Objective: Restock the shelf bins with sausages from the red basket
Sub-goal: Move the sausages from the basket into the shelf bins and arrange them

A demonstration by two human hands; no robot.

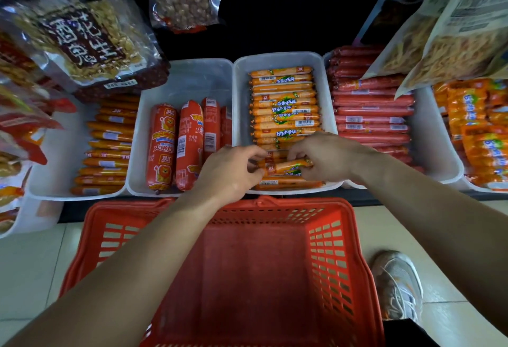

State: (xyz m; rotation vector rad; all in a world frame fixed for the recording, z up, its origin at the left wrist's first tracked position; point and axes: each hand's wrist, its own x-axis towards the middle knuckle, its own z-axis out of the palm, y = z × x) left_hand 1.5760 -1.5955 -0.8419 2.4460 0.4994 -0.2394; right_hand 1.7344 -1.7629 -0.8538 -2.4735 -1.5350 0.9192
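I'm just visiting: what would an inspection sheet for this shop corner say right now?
Surface: white shelf bins in a row; tiled floor below.
Job's things: red basket looks empty; orange sausage packs fill the middle bin.
Clutter: peanut bags hang overhead.
Hands: left hand and right hand together hold one orange sausage pack.
Cables: nothing seen.
Surroundings: a sneaker beside the basket.

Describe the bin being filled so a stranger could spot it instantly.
Start at the red plastic basket on the floor and look up to the row of white plastic shelf bins. The bin being filled is the white bin directly behind the basket, where both hands meet. Only it holds thin orange sausages with green-and-yellow labels.
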